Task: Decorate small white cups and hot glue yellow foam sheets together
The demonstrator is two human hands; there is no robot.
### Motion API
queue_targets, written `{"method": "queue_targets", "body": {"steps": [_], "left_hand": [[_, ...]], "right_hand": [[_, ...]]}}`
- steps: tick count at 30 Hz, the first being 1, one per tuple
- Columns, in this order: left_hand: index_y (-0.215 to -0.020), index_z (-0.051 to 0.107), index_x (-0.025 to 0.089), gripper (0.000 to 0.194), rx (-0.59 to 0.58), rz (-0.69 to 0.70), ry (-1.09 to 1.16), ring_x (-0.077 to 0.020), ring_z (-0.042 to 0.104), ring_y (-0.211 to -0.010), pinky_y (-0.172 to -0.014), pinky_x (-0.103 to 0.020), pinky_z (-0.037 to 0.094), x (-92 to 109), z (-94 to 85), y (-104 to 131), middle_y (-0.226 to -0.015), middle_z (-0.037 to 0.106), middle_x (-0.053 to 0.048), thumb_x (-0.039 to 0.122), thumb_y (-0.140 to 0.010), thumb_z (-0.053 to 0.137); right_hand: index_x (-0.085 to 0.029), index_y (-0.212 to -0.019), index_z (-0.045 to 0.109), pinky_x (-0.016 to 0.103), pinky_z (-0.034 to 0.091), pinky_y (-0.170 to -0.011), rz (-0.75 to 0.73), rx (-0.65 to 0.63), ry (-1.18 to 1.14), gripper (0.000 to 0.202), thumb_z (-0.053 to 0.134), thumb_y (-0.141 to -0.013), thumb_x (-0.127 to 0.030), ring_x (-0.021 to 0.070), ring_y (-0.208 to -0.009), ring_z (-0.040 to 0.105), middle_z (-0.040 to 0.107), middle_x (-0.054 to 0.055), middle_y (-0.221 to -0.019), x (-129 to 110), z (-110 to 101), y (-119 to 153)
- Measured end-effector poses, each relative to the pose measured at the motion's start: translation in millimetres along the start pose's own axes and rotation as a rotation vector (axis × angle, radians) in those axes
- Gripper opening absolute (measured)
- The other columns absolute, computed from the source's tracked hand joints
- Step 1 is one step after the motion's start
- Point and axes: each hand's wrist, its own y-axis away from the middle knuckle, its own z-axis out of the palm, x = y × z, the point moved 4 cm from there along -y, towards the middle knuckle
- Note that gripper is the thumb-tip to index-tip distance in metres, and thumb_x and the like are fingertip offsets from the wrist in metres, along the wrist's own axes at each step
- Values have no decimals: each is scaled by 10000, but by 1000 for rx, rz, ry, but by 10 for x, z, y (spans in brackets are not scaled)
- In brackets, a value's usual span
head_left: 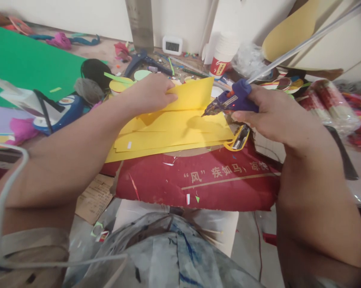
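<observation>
Between the thumb and fingers of my left hand is the edge of a yellow paper sheet, lifted and folded upward. Below it lie several more yellow sheets in a loose stack. My right hand is closed around a blue hot glue gun with a long clear glue stick sticking out of its back. The gun's dark nozzle points down and left, close over the yellow paper; whether it touches cannot be made out. A yellow utility knife lies by the stack's right corner.
Under the paper is a red printed cardboard piece reaching past the table's front edge. Behind stand paper cups and a small digital clock. A green sheet lies left, wrapped bundles right. A white cable crosses the lower left.
</observation>
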Motion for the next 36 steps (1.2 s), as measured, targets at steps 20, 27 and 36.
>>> {"method": "queue_targets", "body": {"steps": [20, 27, 36], "left_hand": [[-920, 734, 221, 386, -24, -9, 1, -289, 636, -912, -819, -407, 442, 40, -33, 49, -851, 705, -94, 468, -906, 438], [-979, 730, 200, 448, -41, -23, 1, -267, 623, -973, -836, -395, 412, 21, -27, 45, -909, 719, -69, 512, -891, 422], [-994, 715, 207, 488, -70, -6, -46, -224, 593, -906, -798, -363, 408, 44, -48, 66, -860, 682, -42, 545, -915, 373]], "right_hand": [[-168, -1203, 689, 487, 547, -938, 140, 20, 93, 313, 615, -932, -307, 357, -1093, 704, 747, 152, -1156, -37, -19, 3], [-168, -1247, 674, 508, 546, -921, 135, 13, 90, 375, 583, -928, -343, 385, -1085, 698, 743, 181, -1175, -84, -26, 12], [-186, -1132, 686, 506, 543, -871, 142, 10, 89, 313, 588, -904, -376, 383, -1028, 691, 745, 175, -1105, 12, -39, 6]]}}
